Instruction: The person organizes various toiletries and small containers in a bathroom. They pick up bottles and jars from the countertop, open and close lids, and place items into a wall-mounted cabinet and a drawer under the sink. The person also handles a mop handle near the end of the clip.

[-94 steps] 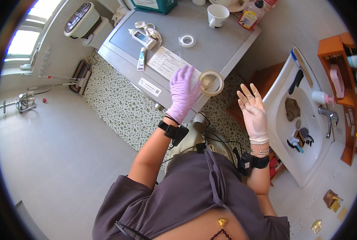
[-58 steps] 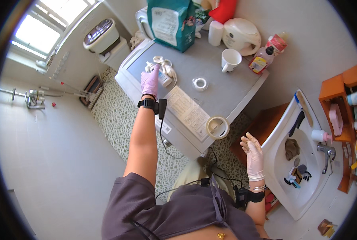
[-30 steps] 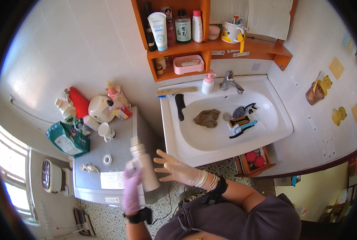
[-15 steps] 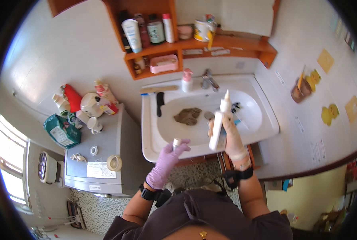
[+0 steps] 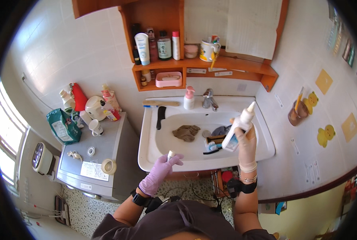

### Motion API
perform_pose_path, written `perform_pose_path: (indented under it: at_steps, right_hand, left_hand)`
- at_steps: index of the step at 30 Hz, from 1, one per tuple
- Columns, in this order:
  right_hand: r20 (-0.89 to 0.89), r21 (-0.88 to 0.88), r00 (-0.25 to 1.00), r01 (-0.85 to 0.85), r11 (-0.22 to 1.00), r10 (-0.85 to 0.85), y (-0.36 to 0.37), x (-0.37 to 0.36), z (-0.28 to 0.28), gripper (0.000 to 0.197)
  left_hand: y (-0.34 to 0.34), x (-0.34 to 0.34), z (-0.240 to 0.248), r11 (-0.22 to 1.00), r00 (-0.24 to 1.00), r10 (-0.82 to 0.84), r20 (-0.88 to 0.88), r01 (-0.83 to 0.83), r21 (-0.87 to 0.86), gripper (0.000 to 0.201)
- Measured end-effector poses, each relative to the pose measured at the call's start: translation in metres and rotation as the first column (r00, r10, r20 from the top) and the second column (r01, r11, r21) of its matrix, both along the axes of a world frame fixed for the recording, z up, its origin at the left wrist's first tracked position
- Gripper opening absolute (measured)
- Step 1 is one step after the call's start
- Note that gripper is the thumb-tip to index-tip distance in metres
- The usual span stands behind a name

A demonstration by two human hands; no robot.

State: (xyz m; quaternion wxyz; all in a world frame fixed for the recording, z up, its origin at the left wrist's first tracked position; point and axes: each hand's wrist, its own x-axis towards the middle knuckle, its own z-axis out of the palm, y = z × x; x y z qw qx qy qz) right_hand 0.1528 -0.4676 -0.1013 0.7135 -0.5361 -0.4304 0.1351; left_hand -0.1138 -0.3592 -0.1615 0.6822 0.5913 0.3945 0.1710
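Observation:
My right hand (image 5: 248, 150), in a pale thin glove, is closed round a white squeeze bottle (image 5: 235, 134) with a pointed nozzle, tilted up over the right side of the sink. My left hand (image 5: 159, 172), in a purple glove, pinches a small white cap (image 5: 171, 154) in front of the sink's near rim. In the white sink (image 5: 148, 154) a crumpled brown cloth (image 5: 186, 133) lies left of the drain. Right of it, partly behind the bottle, are a blue-and-white brush (image 5: 213, 146) and a dark grey cloth (image 5: 220, 130).
On the sink's back ledge are a pink-topped pump bottle (image 5: 189, 99), a faucet (image 5: 209, 100) and a wooden stick (image 5: 160, 103); a black-handled object (image 5: 161, 117) lies nearby. An orange shelf (image 5: 234, 68) with toiletries hangs above. At left, a grey cabinet (image 5: 118, 154) bears a mug (image 5: 95, 127) and a tape roll (image 5: 109, 166).
My right hand has moved right with the bottle, uncovering the brush. My left hand, still with the cap, sits slightly lower and left. The view has tilted upward.

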Motion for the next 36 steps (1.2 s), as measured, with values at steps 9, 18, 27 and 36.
perform_pose_path:
  at_steps: [9, 18, 27, 36]
  right_hand:
    - [0.092, -0.144, 0.96, -0.25, 0.958, 0.264, 0.079, -0.03, 0.003, 0.045]
    - [0.303, -0.23, 0.859, -0.353, 0.907, 0.412, 0.216, -0.055, 0.075, 0.052]
    - [0.879, 0.452, -0.363, 0.424, 0.785, -0.31, 0.351, 0.011, 0.182, 0.03]
    - [0.971, 0.034, -0.187, 0.722, 0.691, 0.148, 0.373, -0.005, 0.207, 0.036]
  left_hand:
    - [0.033, 0.002, 0.023, 0.954, 0.996, 0.048, 0.073, -0.068, 0.293, 0.058]
    - [0.152, 0.046, 0.103, 0.677, 0.927, 0.116, 0.358, -0.338, 0.654, 0.058]
    - [0.253, 0.058, 0.13, 0.733, 0.831, 0.243, 0.5, -0.495, 0.467, 0.039]
    - [0.301, 0.115, 0.123, 0.567, 0.818, 0.386, 0.426, -0.574, 0.59, 0.049]
